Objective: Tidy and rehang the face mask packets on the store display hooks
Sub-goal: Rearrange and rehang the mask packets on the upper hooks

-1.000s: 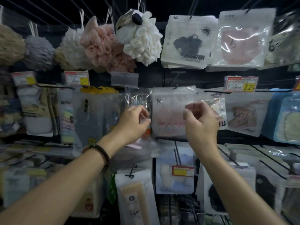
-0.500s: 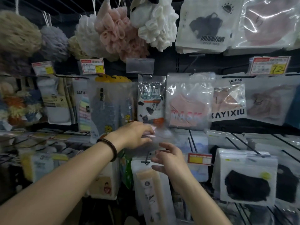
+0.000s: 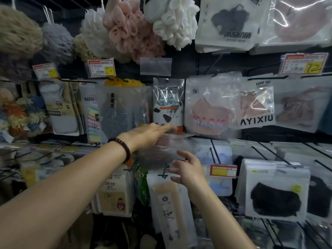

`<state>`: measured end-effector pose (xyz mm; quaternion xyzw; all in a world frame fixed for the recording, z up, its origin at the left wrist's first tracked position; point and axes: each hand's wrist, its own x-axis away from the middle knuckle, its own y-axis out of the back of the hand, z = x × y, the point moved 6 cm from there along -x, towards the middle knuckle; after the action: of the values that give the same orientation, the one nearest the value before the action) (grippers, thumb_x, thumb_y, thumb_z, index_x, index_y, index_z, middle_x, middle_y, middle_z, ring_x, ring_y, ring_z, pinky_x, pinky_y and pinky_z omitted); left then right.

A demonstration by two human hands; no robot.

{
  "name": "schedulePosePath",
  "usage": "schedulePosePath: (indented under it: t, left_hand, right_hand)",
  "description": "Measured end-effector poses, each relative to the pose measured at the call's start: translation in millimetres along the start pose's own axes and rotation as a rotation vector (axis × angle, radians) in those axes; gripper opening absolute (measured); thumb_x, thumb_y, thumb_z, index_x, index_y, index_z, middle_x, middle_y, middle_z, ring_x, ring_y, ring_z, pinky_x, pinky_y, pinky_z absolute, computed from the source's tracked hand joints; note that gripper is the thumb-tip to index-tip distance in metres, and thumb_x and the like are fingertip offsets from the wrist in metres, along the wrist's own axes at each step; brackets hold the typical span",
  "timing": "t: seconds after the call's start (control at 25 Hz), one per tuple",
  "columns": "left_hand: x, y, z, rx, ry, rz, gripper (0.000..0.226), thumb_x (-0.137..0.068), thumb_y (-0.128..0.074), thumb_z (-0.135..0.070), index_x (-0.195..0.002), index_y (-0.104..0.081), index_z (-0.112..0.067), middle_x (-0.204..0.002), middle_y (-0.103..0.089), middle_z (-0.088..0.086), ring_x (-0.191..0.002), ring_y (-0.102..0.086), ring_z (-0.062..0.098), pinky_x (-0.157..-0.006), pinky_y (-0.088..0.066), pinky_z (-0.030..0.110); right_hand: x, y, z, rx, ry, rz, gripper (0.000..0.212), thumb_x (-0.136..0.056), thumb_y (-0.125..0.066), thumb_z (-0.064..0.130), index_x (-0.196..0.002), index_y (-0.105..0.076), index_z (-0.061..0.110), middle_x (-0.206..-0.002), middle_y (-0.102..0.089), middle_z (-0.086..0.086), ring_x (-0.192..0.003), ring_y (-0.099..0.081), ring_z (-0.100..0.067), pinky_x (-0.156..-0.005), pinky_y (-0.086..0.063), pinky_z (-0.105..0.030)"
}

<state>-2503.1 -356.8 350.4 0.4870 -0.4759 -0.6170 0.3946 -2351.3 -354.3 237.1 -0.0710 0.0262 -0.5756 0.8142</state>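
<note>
Left hand point(image 3: 149, 134) is laying straight fingers over the clear plastic pink-mask packet point(image 3: 161, 151), below the hung mask packets point(image 3: 212, 108); its grip I cannot tell. Right hand point(image 3: 188, 170) is hovering wide open underneath. Glossy film could be slipping loose.

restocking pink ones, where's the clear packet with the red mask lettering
Head view, right of centre: the clear pink-mask packet hangs between the cow-print towel packet and the white UPF 50 packet.

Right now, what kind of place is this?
Most likely a shop's display wall: mask packets hang on hooks, printed price tags sit above the rows, and bath sponges hang along the top.
</note>
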Motion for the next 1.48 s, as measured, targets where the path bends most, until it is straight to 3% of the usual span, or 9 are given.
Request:
schedulePosePath:
  t: [0.16,0.4,0.64,0.76,0.88,1.04,1.16,1.28,1.48]
  left_hand:
    - [0,-5,5,-0.121,-0.056,0.016,0.037,-0.114,-0.046,-0.02,-0.139,-0.056,-0.044,-0.149,-0.057,-0.003,-0.126,-0.061,0.025,-0.099,-0.055,0.053]
    - [-4,-10,9,-0.03,-0.113,0.078,0.039,-0.103,-0.064,-0.047,-0.14,-0.054,-0.053,-0.123,-0.071,-0.014,-0.108,-0.065,0.006,-0.091,-0.06,0.041]
    - [-2,-6,6,-0.005,-0.117,0.099,0.051,-0.102,-0.066,-0.04,-0.148,-0.049,-0.055,-0.127,-0.066,-0.024,-0.106,-0.06,-0.003,-0.094,-0.056,0.033]
    - [-2,-7,5,-0.022,-0.122,0.113,0.051,-0.103,-0.058,-0.033,-0.147,-0.047,-0.056,-0.11,-0.075,-0.012,-0.095,-0.069,0.006,-0.086,-0.062,0.041]
    - [-3,-10,4,-0.087,-0.102,0.145,0.065,-0.098,-0.059,-0.021,-0.149,-0.042,-0.057,-0.094,-0.064,-0.011,-0.086,-0.066,0.016,-0.078,-0.062,0.047]
    - [6,2,-7,-0.123,-0.124,0.084,0.079,-0.104,-0.056,-0.012,-0.157,-0.026,-0.064,-0.106,-0.064,-0.007,-0.09,-0.064,0.018,-0.077,-0.06,0.041]
    - [18,0,-7,-0.082,-0.056,0.002,0.081,-0.104,-0.044,-0.006,-0.16,-0.009,-0.053,-0.135,-0.069,0.007,-0.096,-0.071,0.028,-0.078,-0.061,0.047]
    - [32,-7,-11,-0.058,-0.002,-0.13,0.047,-0.106,-0.041,-0.014,-0.147,-0.035,-0.037,-0.143,-0.066,0.007,-0.116,-0.068,0.027,-0.094,-0.059,0.047]
    - [64,-22,-32,-0.048,-0.041,-0.449,0.043,-0.103,-0.059,-0.022,-0.146,-0.06,-0.03,-0.147,-0.065,-0.009,-0.138,-0.058,0.012,-0.111,-0.049,0.043]
  right_hand:
    - [-2,-3,-3,0.014,-0.002,0.031,0.041,-0.107,-0.055,0.006,-0.143,-0.059,0.025,-0.116,-0.07,-0.006,-0.092,-0.073,-0.023,-0.079,-0.063,-0.039]
    - [0,-7,-1,0.025,0.038,0.088,0.051,-0.103,-0.057,0.004,-0.144,-0.06,0.035,-0.109,-0.072,-0.005,-0.086,-0.072,-0.019,-0.074,-0.059,-0.037]
    - [-2,-8,0,0.036,0.064,0.131,0.067,-0.102,-0.059,0.001,-0.156,-0.052,0.04,-0.097,-0.069,-0.007,-0.084,-0.068,-0.02,-0.064,-0.053,-0.032]
    - [-2,-7,0,0.052,0.09,0.121,0.066,-0.102,-0.061,0.001,-0.153,-0.054,0.041,-0.095,-0.068,-0.005,-0.084,-0.066,-0.02,-0.063,-0.051,-0.032]
    - [-2,-2,2,0.033,0.179,0.062,0.053,-0.102,-0.063,0.003,-0.141,-0.062,0.038,-0.112,-0.069,-0.006,-0.09,-0.071,-0.021,-0.066,-0.056,-0.03]
    - [-3,3,3,-0.054,0.195,-0.038,0.026,-0.105,-0.062,0.006,-0.125,-0.061,0.022,-0.122,-0.071,-0.017,-0.097,-0.076,-0.024,-0.081,-0.063,-0.035]
    - [-9,-4,3,-0.361,0.072,-0.011,0.03,-0.106,-0.063,0.005,-0.135,-0.053,0.009,-0.122,-0.072,-0.025,-0.099,-0.081,-0.032,-0.094,-0.065,-0.044]
    - [-11,-16,6,-0.562,-0.004,0.066,0.037,-0.109,-0.062,0.012,-0.141,-0.054,-0.002,-0.123,-0.075,-0.029,-0.104,-0.081,-0.036,-0.097,-0.064,-0.046]
    - [-16,-40,5,-0.548,-0.03,0.084,0.036,-0.114,-0.05,0.024,-0.13,-0.066,-0.004,-0.114,-0.08,-0.025,-0.101,-0.081,-0.034,-0.081,-0.067,-0.045]
